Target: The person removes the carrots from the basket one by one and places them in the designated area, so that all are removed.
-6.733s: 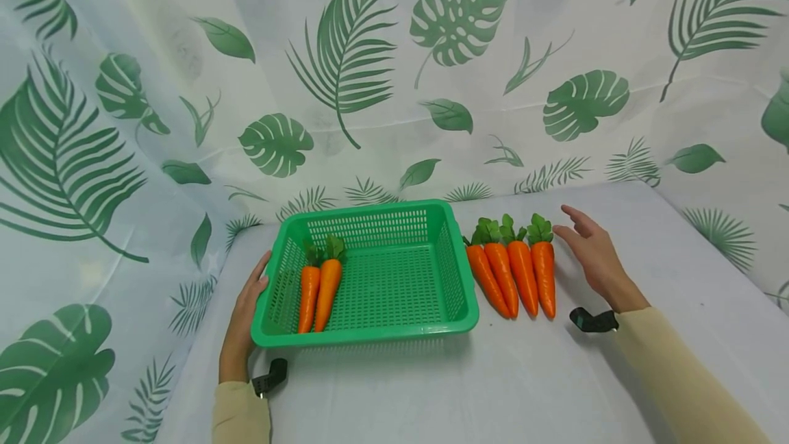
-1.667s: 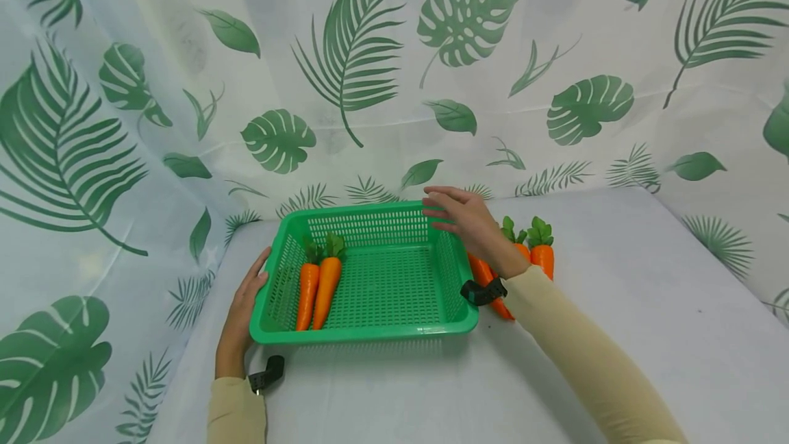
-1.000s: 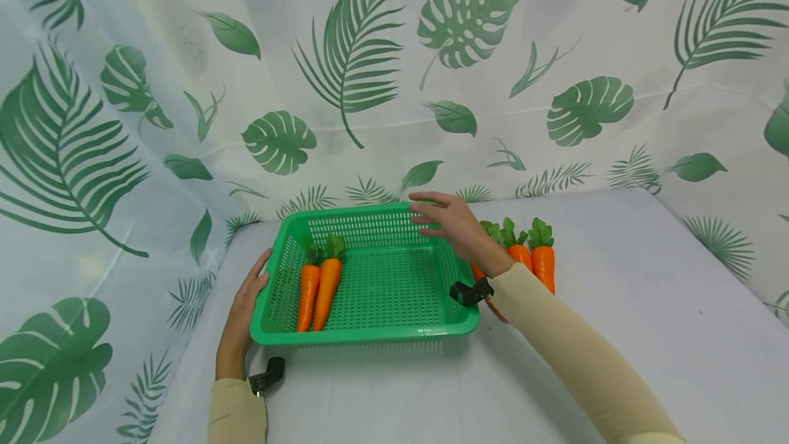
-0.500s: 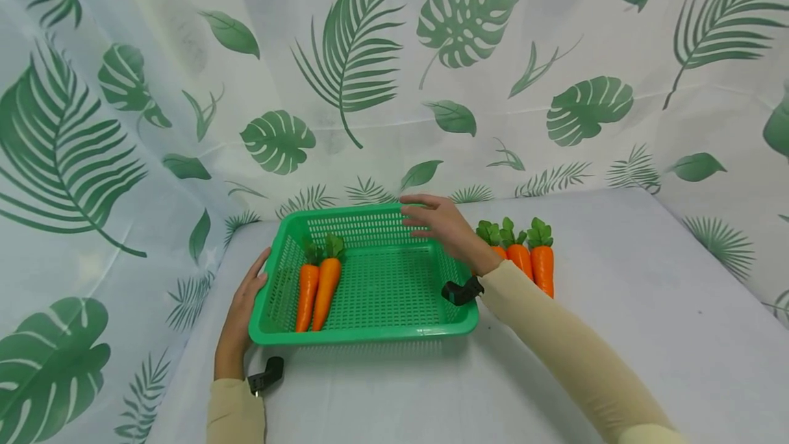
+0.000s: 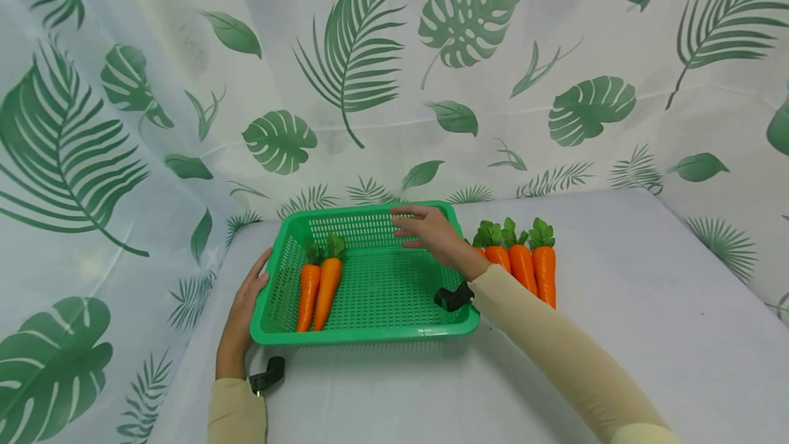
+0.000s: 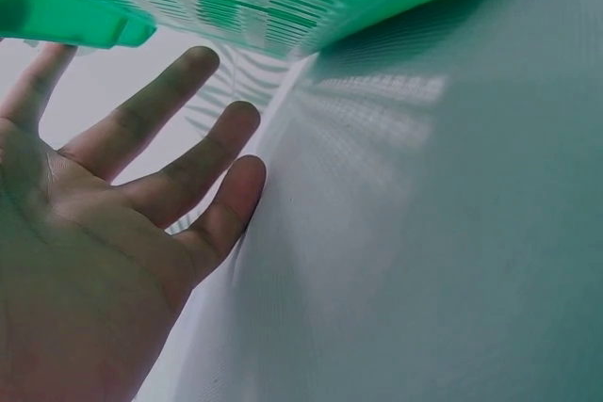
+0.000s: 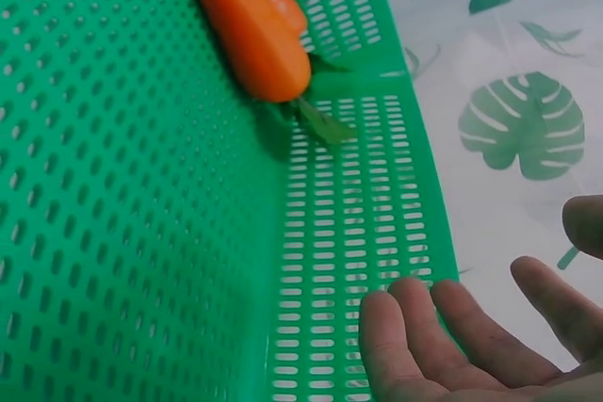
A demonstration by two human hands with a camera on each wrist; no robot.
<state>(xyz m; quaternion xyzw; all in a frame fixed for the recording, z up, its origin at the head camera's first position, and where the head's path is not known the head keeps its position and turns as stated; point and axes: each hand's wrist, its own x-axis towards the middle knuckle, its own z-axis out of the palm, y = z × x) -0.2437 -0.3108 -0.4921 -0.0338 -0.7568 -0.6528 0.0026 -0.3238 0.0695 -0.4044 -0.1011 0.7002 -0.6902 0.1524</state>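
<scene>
Over a green basket [image 5: 459, 324] near the worktop's back left corner, an empty right hand [image 5: 431, 235] hovers, fingers loosely spread.
Left hand [image 5: 243, 314] rests flat-fingered against the basket's left rim; two carrots [image 5: 317, 286] lie inside, and more carrots [image 5: 524, 266] wait just right of it. The placing step looks finished; the next move likely calls for reaching right to another carrot.

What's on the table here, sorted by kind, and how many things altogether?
Carrots in the basket: 2, one beside the other.
Carrots on the table right of the basket: 3 show plainly; the right sleeve may hide more.
Baskets: 1, green.
Total: 6 things seen.
</scene>
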